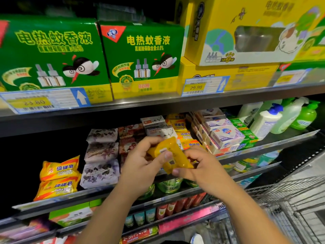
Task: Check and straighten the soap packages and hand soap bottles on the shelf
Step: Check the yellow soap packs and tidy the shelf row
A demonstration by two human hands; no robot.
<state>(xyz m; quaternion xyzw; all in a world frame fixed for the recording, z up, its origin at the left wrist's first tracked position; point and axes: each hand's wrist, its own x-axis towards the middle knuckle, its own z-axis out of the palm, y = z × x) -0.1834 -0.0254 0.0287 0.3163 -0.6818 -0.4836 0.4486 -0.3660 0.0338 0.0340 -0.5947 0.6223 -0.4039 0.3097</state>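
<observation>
Grips one yellow soap package (173, 155) at both ends. Pinches the left end with the left hand (140, 161), thumb laid across the wrapper, and clamps the right end in the curled fingers of the right hand (198, 166). Holds it tilted in the air in front of the soap shelf (70, 196), just before the stack of matching yellow packs (182, 132).

Risks a drop by loosening either pinch on such slick film — straight down towards the lower shelves or the wire cart (274, 196) at right. Risks creasing or splitting the wrapper by squeezing too hard.

Further out, risks toppling the yellow stack, or nudging the white boxed soaps (223, 136) beside it, when pushing the package in. Risks brushing the purple floral packs (102, 159) with the left forearm, too. Leaves the hand soap bottles (267, 120) at far right well apart from both hands — probably not yet checked.
</observation>
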